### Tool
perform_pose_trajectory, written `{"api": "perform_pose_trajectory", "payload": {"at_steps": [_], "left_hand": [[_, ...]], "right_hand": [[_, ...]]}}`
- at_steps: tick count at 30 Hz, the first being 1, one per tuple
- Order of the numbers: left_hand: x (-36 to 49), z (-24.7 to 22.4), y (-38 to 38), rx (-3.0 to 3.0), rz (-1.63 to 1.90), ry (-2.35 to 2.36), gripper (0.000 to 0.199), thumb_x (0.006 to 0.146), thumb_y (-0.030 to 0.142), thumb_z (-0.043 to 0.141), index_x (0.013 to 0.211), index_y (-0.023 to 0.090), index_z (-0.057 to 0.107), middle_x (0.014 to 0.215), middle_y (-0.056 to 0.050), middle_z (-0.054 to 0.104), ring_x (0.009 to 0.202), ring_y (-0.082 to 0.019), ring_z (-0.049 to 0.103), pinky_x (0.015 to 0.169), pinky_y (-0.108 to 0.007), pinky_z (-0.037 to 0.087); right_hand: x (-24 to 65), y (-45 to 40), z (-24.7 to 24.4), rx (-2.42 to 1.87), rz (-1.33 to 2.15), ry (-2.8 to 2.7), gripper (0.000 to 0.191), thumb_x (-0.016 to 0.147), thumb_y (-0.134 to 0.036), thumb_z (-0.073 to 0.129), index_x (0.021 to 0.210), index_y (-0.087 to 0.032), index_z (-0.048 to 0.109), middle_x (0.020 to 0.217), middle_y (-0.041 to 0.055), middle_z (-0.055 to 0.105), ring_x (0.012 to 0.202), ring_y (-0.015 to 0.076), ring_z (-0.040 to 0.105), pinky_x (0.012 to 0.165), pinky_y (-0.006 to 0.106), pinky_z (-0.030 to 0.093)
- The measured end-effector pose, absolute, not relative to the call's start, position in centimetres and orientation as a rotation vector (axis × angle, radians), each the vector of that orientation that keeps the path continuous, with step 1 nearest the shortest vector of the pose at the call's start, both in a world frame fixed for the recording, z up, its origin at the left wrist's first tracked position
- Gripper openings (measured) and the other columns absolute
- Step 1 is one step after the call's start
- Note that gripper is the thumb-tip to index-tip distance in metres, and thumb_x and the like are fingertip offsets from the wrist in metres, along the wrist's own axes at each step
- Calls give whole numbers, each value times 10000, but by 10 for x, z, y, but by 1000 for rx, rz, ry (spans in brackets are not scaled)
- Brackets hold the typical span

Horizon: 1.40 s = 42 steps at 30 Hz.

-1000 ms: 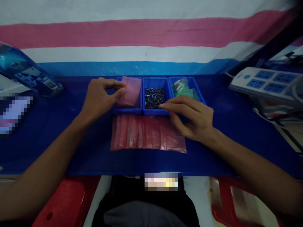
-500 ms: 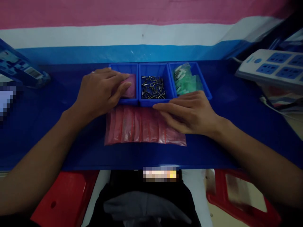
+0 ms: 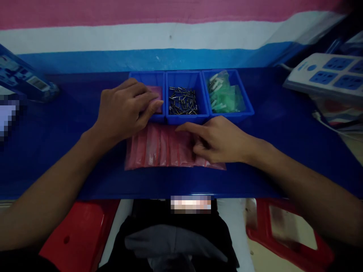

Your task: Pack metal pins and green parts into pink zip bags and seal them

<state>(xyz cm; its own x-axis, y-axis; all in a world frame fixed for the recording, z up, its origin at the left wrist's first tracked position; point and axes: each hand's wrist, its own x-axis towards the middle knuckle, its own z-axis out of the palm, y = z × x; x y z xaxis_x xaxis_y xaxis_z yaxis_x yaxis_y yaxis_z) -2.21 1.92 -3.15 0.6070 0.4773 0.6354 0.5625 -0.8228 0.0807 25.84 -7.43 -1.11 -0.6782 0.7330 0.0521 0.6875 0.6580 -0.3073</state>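
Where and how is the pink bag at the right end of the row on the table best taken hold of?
Probably by the near right corner of the pink bag, pinched from the near right side: the bag lies flat on the blue table, and that corner shows free at the row's end, while the right grip covers much of the rest.

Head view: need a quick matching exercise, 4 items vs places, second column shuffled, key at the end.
Things
1. left hand
2. thin metal parts
3. right hand
4. green bags

Places
A. in the right-hand blue bin
B. reaching over the left-hand blue bin
C. over the row of overlapping pink bags in front of the bins
D. in the middle blue bin

Pairs: 1-B, 2-D, 3-C, 4-A
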Motion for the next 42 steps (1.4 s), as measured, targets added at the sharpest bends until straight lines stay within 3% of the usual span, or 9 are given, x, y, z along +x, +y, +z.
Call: {"api": "perform_pose_trajectory", "payload": {"at_steps": [6,11,14,20,24,28,33,39,42], "left_hand": [[-8,-6,-27,-2763,-1369,-685,186,952,302,659,1104,337,760,860,22,746,796,-165,674,783,-329,509],[14,4,-61,-3232,-1412,-536,416,1048,450,474,1449,362,542,1044,12,768,837,-164,748,712,-291,597],[22,1,-61,-3379,-1387,-567,436,974,458,630,1394,354,576,872,19,725,650,-138,684,541,-245,539],[20,-2,-40,-3064,-2064,-1031,516,813,312,846,1293,243,670,1021,-2,738,858,-172,740,687,-291,653],[17,3,-27,-2945,-2590,-1028,370,823,199,836,1174,213,720,914,15,701,767,-113,714,687,-247,662],[15,4,-27,-3221,-2431,-984,465,874,245,788,1313,215,638,870,-14,705,642,-153,708,511,-279,636],[13,-1,-26,-3163,-2311,-1007,727,656,256,964,1313,222,653,906,-15,714,781,-169,727,692,-313,678],[13,-1,-26,-3023,-2304,-1036,452,716,307,931,1085,149,723,821,-17,719,628,-148,697,544,-287,639],[14,1,-27,-3071,-2359,-968,377,729,188,915,1052,158,722,829,-14,730,636,-150,706,548,-280,642]], "right_hand": [[263,-83,5,-906,462,-2104,299,772,-106,504,953,-223,712,716,-41,697,514,81,535,501,244,410],[254,-93,-3,-775,304,-1848,377,876,-157,665,1205,-341,692,1020,-41,749,642,105,606,522,276,488],[250,-96,-11,-708,398,-1961,520,890,-149,674,1351,-378,604,1099,-30,752,800,154,701,625,319,581],[258,-89,-7,-801,158,-1836,215,908,-164,614,978,-319,745,879,-18,724,702,153,627,615,355,517],[260,-85,-1,-853,144,-1666,239,933,-222,594,1072,-299,773,929,23,731,809,177,647,535,316,476],[257,-90,-3,-878,183,-1776,410,918,-248,619,1310,-351,681,1194,11,715,1000,213,664,519,309,499],[258,-94,-6,-944,127,-1775,409,924,-238,636,1304,-382,682,1220,3,714,1076,251,655,590,349,563],[249,-89,-4,-855,160,-1694,368,926,-158,629,1229,-346,718,1025,27,724,882,191,678,504,293,457],[248,-81,-4,-726,188,-1630,366,920,-159,658,1243,-328,688,1171,16,690,796,125,687,468,234,456]]}}
